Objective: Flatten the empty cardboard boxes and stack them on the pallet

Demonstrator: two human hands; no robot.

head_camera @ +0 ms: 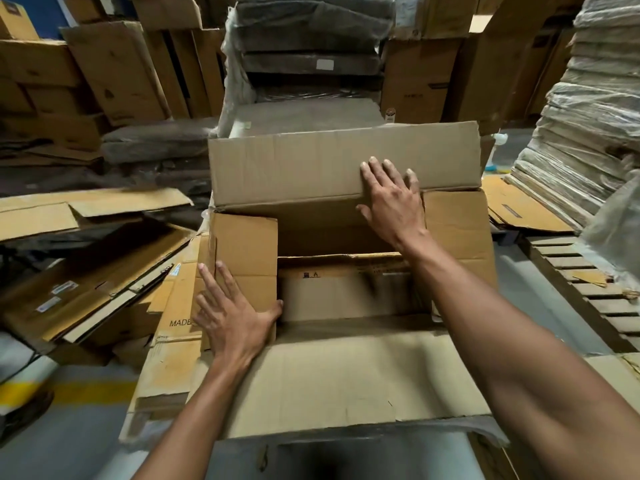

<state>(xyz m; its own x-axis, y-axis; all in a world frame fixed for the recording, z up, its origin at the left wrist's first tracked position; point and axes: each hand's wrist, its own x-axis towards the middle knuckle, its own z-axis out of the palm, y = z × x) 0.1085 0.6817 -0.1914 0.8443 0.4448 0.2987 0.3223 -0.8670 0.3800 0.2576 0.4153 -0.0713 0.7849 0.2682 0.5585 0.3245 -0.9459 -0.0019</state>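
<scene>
A large open cardboard box stands in front of me with its four top flaps spread. My left hand lies on the small left flap, fingers straight and thumb hooked over its inner edge. My right hand presses flat with spread fingers on the upright far flap. The near flap lies folded toward me. Inside the box I see only bare cardboard. A wooden pallet lies on the floor to the right.
Flattened boxes lie heaped on the left. A wrapped stack of flat cardboard stands at the right, with flat sheets at its foot. Wrapped bundles and standing boxes fill the back. Grey floor with a yellow line lies at lower left.
</scene>
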